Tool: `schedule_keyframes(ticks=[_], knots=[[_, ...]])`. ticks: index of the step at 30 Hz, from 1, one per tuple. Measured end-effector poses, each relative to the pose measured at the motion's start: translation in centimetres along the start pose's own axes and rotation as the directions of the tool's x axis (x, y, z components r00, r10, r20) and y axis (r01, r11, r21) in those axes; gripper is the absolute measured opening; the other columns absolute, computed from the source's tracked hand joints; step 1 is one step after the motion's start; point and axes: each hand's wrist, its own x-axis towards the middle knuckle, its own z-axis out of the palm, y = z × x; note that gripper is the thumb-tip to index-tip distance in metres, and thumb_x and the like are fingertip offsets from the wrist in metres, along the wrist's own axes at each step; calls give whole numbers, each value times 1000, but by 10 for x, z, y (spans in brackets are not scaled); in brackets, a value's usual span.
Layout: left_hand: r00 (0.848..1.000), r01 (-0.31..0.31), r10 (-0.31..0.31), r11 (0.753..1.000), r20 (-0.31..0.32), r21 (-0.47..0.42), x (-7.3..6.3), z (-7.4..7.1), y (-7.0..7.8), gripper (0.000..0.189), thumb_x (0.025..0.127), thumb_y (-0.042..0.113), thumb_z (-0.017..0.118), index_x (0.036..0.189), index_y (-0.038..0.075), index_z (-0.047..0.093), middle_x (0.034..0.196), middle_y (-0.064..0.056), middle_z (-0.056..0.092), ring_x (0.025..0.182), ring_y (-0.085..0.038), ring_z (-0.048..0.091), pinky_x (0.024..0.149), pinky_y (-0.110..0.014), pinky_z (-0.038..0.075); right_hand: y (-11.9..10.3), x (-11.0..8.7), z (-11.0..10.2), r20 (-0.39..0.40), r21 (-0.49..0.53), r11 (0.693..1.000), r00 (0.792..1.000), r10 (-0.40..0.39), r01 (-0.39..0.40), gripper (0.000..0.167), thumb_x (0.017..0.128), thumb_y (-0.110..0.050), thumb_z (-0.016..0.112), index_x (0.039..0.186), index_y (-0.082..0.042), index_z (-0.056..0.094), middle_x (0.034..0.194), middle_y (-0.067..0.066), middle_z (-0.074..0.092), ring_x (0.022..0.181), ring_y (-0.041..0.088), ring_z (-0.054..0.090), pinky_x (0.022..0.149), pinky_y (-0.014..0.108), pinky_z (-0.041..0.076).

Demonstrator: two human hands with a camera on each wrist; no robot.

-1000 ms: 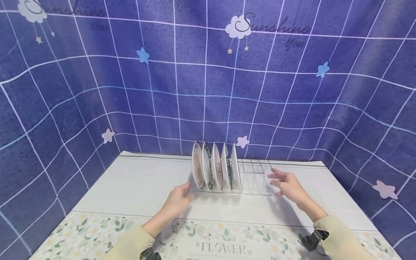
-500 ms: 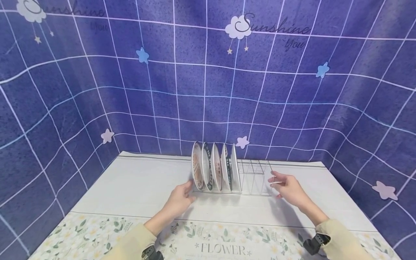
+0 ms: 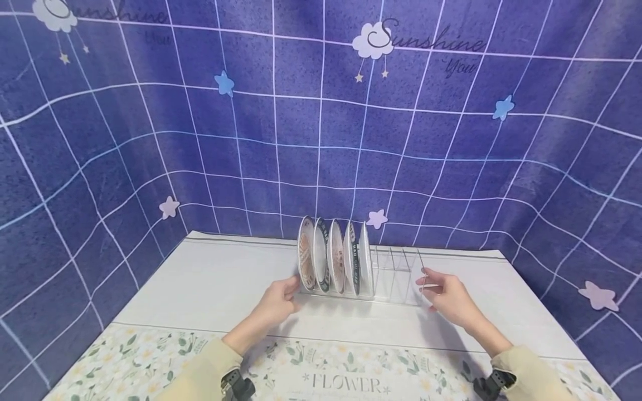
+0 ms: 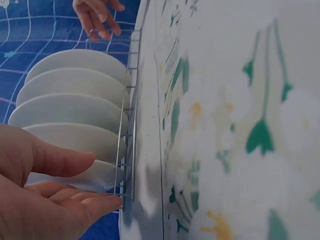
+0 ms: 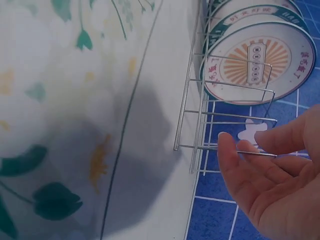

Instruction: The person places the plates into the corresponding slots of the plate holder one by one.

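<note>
A wire dish rack stands on the tablecloth, with several round white patterned plates upright in its left slots. In the head view my left hand touches the rack's left end. The left wrist view shows its fingertips by the end wires, its thumb apart from the fingers in front of the nearest plate. At the other end my right hand holds the rack's last wire. In the right wrist view this end wire lies between the thumb and the bent fingers; the nearest plate stands several slots away.
Blue grid-patterned cloth covers the walls behind and at both sides. The white tablecloth has a floral border with FLOWER lettering at the near side. Straps with dark devices circle both wrists.
The rack's right end has shifted slightly towards me along with my right hand. My left hand stays at the left end. The head view has moved a little.
</note>
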Motion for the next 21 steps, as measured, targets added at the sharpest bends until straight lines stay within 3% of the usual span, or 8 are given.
schedule_keyframes(ticks=[5, 13, 21], knots=[[1000, 12, -11, 999, 9, -38, 9, -5, -4, 77, 84, -15, 59, 158, -6, 38, 160, -24, 42, 148, -42, 40, 119, -55, 35, -4, -10, 3, -6, 0, 1000, 1000, 0, 0, 58, 94, 9, 64, 146, 23, 42, 122, 31, 69, 105, 45, 71, 60, 38, 64], [998, -25, 31, 994, 48, -108, 23, -18, -9, 79, 81, -20, 55, 157, -7, 39, 160, -24, 43, 148, -42, 39, 120, -53, 34, -16, -27, 11, -12, -18, 999, 999, 35, -35, 60, 95, 7, 66, 147, 21, 42, 123, 29, 70, 103, 40, 74, 61, 35, 64], [994, -59, 73, 986, 83, -158, 43, -30, -16, 83, 73, -26, 51, 154, -15, 36, 156, -34, 41, 145, -49, 40, 120, -54, 34, -31, -51, 26, -16, 49, 998, 999, 48, -47, 59, 95, 6, 68, 148, 17, 44, 126, 29, 69, 76, 29, 76, 58, 31, 62]])
